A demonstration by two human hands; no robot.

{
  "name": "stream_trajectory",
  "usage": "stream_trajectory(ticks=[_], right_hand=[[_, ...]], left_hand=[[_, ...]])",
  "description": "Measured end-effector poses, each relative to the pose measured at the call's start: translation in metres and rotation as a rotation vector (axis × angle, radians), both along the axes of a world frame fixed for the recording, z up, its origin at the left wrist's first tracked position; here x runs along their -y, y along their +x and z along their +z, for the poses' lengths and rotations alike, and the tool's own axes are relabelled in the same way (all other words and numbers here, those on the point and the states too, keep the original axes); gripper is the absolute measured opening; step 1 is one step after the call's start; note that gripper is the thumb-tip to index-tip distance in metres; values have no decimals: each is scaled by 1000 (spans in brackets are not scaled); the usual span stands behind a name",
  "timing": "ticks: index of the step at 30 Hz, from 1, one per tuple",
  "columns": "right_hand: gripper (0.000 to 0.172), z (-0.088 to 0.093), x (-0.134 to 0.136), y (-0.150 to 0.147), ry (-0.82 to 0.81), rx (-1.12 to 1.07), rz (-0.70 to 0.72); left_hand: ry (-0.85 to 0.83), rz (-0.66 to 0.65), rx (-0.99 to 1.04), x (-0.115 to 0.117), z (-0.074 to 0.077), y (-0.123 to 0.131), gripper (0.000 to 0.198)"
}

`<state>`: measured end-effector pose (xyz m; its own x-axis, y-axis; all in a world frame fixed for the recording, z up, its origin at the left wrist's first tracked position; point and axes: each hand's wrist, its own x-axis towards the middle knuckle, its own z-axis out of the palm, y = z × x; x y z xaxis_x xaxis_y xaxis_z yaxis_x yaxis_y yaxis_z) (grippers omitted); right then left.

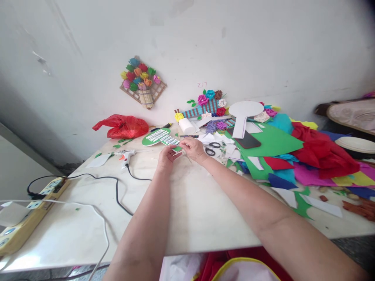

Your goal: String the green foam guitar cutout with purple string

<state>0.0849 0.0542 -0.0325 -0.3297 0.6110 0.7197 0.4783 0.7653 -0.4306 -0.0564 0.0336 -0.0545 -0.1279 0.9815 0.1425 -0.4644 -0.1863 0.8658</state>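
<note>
A green paddle-shaped card piece (149, 141), its round head and narrow handle covered with rows of white strips, is held just above the table. My left hand (166, 158) supports the handle end from below, thumb and fingers around its edge. At the tip of that handle my right hand (191, 149) is closed in a pinch on a thin pale strip, part of which shows below the fingers. The fingertips hide where the strip meets the card. Black-handled scissors (211, 149) lie right of my right hand.
A white glue gun (127, 157) with a black cord lies to the left, near a power strip (35, 207). A red plastic bag (123, 127) stands behind. To the right are a white paddle cutout (245, 111), a dark phone (246, 141), green sheets and crumpled red paper (325, 152).
</note>
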Motion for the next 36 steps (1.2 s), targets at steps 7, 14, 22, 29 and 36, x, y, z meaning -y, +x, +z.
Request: stream_trajectory(ticks=[7, 14, 22, 29, 36], right_hand=[[15, -1, -6, -1, -371, -337, 145], [13, 7, 6, 1, -671, -505, 375], [16, 1, -1, 6, -795, -630, 480], [24, 3, -3, 10, -847, -704, 521], [27, 13, -4, 19, -933, -785, 515]], left_hand=[[-47, 55, -106, 4, 3, 2, 50], [-21, -12, -190, 5, 1, 1, 69], [27, -32, -239, 3, -6, 0, 41], [21, -18, -206, 3, -4, 4, 33], [25, -8, -128, 2, -4, 7, 29]])
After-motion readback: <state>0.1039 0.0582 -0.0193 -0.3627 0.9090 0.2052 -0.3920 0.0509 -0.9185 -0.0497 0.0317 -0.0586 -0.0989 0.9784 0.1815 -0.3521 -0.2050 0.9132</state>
